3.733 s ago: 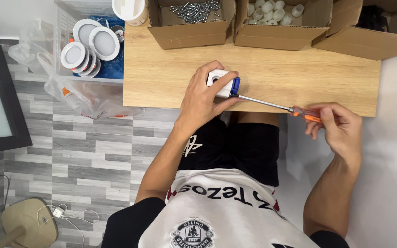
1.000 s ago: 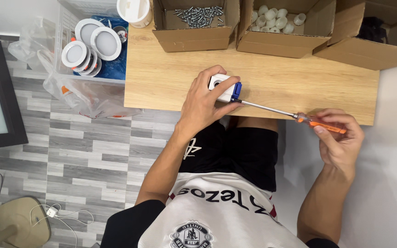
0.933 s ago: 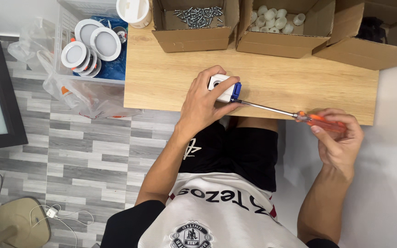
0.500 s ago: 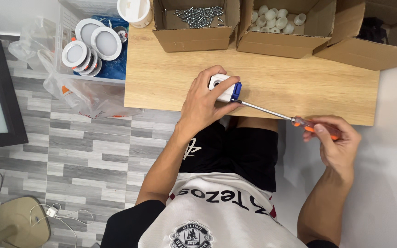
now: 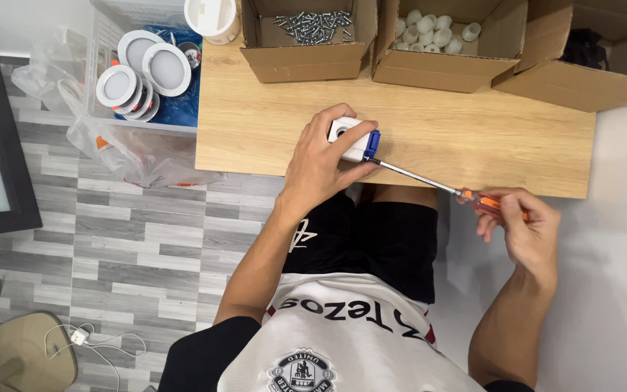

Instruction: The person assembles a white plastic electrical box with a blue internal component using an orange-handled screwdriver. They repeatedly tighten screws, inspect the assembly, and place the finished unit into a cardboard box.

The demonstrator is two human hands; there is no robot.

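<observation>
Two hands work at the near edge of a pale wooden worktop (image 5: pixel 270 123); the left hand (image 5: pixel 321 163) is wrapped around a small white box-shaped part (image 5: pixel 348 138), fingers curled over its top and thumb beneath, pinning it to the wood just beside the edge; the part is white with rounded corners, shows a small dark round hole on its upper face, and carries a blue block (image 5: pixel 372 143) at its right end; the right hand (image 5: pixel 520 225), held off the worktop above the person's lap, pinches the orange translucent handle of a screwdriver (image 5: pixel 437 184) between thumb and bent fingers; its thin metal shaft slants up and left, the tip meeting the blue block.

Along the far side of the worktop stand three open cardboard boxes; the left box (image 5: pixel 302 62) holds loose silvery screws (image 5: pixel 313 25); the middle box (image 5: pixel 437 69) holds small white round caps (image 5: pixel 433 27); the right box (image 5: pixel 582 83) has something dark inside, too hidden to tell. Left of the worktop, a clear plastic bin (image 5: pixel 99 51) contains round white lamp discs (image 5: pixel 146 69).
</observation>
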